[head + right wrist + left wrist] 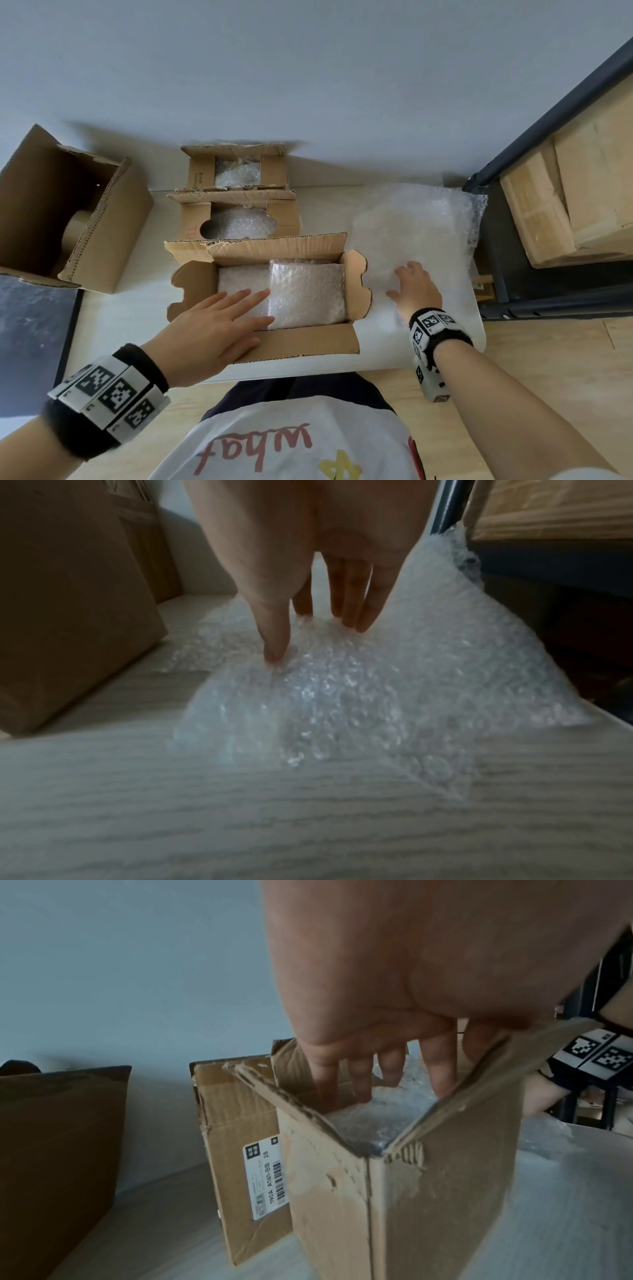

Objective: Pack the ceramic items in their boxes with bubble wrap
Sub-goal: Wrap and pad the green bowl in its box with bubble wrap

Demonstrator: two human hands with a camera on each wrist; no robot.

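On the pale wood-grain bench (308,365), our flat left hand (212,329) presses bubble-wrapped bundles (306,294) in the nearest open brown cardboard box (301,342); our right hand (416,286), spread, holds nothing atop the loose clear bubble wrap sheet (418,226). Pressing hard could crack ceramics.

A packing or storage room, by the look of it — open boxes (260,294) and bubble wrap (418,226) spread over a pale table (120,308) against a bare wall (308,68). To the right stands a dark metal rack (507,171) stacked with cartons (582,192).
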